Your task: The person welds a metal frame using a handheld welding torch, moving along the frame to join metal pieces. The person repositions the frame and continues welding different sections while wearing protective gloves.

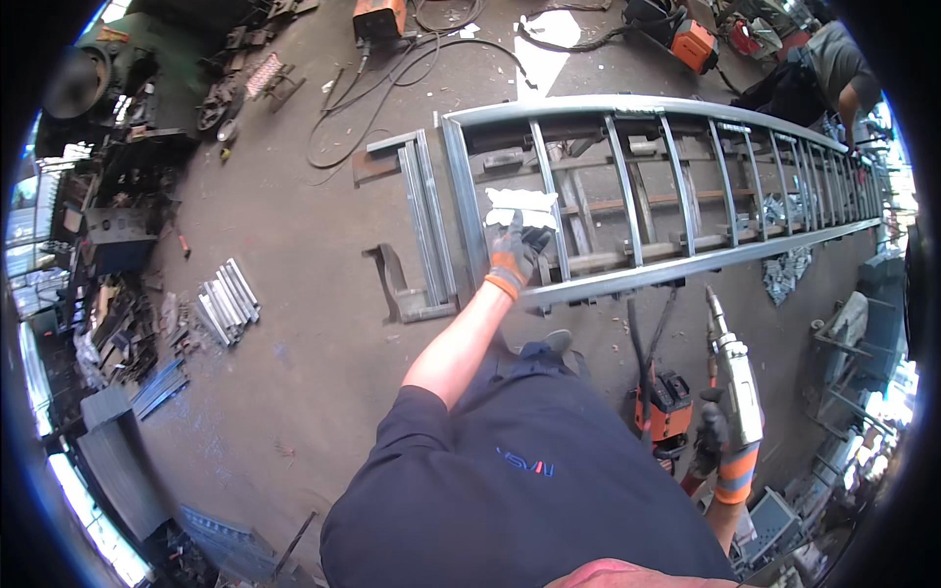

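Your left hand [517,255], in a dark glove with an orange cuff, reaches to a bright white piece [520,208] at the left end of the long, ladder-shaped metal frame [676,181], between its end bar and the first rung. The white piece is so overexposed that its material cannot be made out; your fingers are slightly parted at its near edge, and whether they pinch it or merely press on it you cannot tell from here, since the fingertips merge with the glare. Your right hand [711,431], gloved likewise, is closed around a silver power tool [740,387], its narrow tip pointing away from you towards the frame; the handle is mostly covered by glove and tool body. Beyond the far rail, a co-worker [833,73] bends near the frame's right end, cut off by the dark lens rim, with the hands hard to make out. The orange machine [667,416] beside you is partly covered by cables, and another orange unit [380,18] is cropped by the top edge. Your own dark shirt [510,490] hides the floor below and carries small blue and red lettering on the chest; any marking on the tool is too small to read.
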{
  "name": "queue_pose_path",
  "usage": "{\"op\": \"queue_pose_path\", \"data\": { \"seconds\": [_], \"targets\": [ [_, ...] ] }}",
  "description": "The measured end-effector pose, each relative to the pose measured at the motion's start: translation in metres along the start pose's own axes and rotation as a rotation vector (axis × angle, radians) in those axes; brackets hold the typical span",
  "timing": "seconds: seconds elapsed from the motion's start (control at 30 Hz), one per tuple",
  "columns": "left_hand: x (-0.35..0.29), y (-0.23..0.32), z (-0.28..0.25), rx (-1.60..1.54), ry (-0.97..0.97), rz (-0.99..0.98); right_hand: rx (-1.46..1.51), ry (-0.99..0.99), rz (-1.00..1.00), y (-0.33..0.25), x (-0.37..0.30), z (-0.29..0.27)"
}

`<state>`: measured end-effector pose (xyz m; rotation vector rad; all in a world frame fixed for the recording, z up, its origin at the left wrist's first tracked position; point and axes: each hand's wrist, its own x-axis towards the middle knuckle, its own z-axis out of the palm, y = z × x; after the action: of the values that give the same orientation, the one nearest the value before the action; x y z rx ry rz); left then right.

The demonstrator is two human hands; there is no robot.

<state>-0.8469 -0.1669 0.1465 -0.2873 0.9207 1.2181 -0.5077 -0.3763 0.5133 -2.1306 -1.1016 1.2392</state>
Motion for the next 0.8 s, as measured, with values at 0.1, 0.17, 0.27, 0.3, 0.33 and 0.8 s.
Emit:
{"op": "queue_pose_path", "data": {
  "seconds": [0.1,0.17,0.27,0.3,0.33,0.8],
  "targets": [
    [0.087,0.045,-0.03,-0.158,-0.072,-0.007,0.326,-0.05,0.168,-0.053,0.046,0.133],
    [0.12,0.075,-0.057,0.54,-0.14,0.287,0.001,-0.097,0.002,-0.07,0.089,0.231],
    [0.136,0.096,-0.065,0.607,-0.194,0.259,-0.08,-0.169,-0.085,-0.095,0.135,0.326],
    [0.139,0.102,-0.064,0.632,-0.098,0.271,-0.003,-0.146,-0.069,-0.102,0.141,0.341],
    [0.143,0.104,-0.06,0.417,-0.102,0.136,0.033,-0.102,-0.043,-0.108,0.147,0.35],
    [0.259,0.039,-0.012,-0.101,-0.091,0.205,-0.246,-0.205,-0.638,0.024,0.383,0.355]
  ]
}}
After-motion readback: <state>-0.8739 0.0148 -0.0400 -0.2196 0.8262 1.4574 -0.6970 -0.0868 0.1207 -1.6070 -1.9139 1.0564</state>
